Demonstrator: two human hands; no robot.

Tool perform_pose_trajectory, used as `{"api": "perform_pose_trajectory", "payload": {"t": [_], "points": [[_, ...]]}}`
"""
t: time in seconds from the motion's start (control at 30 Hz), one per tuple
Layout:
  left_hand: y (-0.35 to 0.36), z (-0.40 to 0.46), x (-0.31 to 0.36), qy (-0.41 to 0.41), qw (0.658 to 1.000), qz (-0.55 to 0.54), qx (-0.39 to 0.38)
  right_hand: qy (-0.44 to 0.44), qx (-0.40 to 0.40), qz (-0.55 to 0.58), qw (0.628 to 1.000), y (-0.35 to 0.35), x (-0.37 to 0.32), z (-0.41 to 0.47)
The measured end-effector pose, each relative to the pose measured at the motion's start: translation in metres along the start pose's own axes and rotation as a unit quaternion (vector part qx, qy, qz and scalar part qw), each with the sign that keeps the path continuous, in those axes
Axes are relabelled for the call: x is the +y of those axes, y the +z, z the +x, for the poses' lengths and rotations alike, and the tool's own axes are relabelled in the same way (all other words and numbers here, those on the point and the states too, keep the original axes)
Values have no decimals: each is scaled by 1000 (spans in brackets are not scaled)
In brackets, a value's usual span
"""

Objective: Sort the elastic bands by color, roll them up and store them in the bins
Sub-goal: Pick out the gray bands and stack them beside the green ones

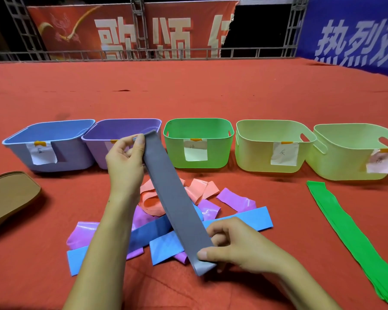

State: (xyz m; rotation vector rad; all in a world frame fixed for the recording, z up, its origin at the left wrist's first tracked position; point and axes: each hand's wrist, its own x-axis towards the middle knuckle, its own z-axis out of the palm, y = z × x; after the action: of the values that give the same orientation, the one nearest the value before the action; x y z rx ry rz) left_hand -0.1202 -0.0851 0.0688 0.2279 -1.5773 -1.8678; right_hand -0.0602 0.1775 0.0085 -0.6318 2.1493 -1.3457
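A long grey elastic band (177, 202) is stretched flat between my hands, above the pile. My left hand (126, 159) pinches its far end in front of the purple bin (103, 135). My right hand (235, 245) pinches its near end between thumb and fingers. Under the grey band lies a mixed heap of blue bands (244, 218), purple bands (235, 201) and pink bands (202, 186). A stack of green bands (345, 231) lies flat at the right. Behind stand a blue bin (47, 130), a green bin (197, 128) and two pale yellow-green bins (273, 130) (354, 135), each with a paper label.
A brown flat lid or tray (9, 193) lies at the left edge. Everything rests on a red cloth surface (188, 90) that stretches far back to a metal railing (143, 52) and banners.
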Motion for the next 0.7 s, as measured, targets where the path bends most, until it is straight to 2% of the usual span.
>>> {"api": "perform_pose_trajectory", "payload": {"t": [0.27, 0.4, 0.57, 0.7], "points": [[6, 0, -19, -59, 998, -10, -29, 23, 4, -26, 999, -18, 4, -16], [20, -10, -29, -83, 996, 2, -37, 32, 30, -17, 999, -31, 7, -32], [59, -24, -51, -94, 994, 23, -45, -14, 49, -71, 996, -55, 11, -66], [112, -37, -72, -122, 987, 28, -105, -11, 66, -93, 993, -78, 23, -92]]}}
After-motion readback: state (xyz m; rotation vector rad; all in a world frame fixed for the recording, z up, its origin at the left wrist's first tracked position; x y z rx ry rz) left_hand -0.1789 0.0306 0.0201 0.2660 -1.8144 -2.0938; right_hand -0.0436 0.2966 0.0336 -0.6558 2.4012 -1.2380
